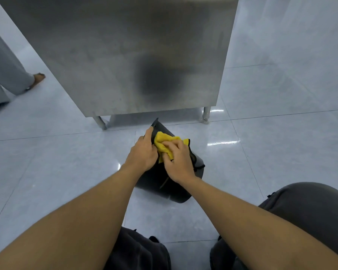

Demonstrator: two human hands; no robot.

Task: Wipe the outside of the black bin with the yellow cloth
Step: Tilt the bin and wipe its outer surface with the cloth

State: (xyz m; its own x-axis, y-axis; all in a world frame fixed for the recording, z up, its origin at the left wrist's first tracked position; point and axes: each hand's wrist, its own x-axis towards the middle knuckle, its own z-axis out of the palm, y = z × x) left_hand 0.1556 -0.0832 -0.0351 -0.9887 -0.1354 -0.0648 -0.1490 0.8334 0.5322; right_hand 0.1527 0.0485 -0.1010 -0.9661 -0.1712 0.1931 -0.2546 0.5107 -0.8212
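**Black bin held tilted and rubbed with the yellow cloth**

The black bin [162, 184] is seen on the pale tiled floor [66, 172], tilted away from the person, just in front of the steel cabinet [125, 55]. Its far edge is raised toward the cabinet's lower edge, between the two metal legs [206, 114]. The yellow cloth [163, 143] is pressed on the upper side of the bin. It is covered partly by the right hand [179, 162], whose fingers are bent down on it. The left hand [143, 152] is closed around the left edge of the bin, touching the cloth, so the two hands are close together. To the left of the cabinet, well apart from the bin, another person's grey trouser leg [6, 71] and foot are visible. The dark-clothed knees [310, 211] of the wearer are seen nearest to the camera.
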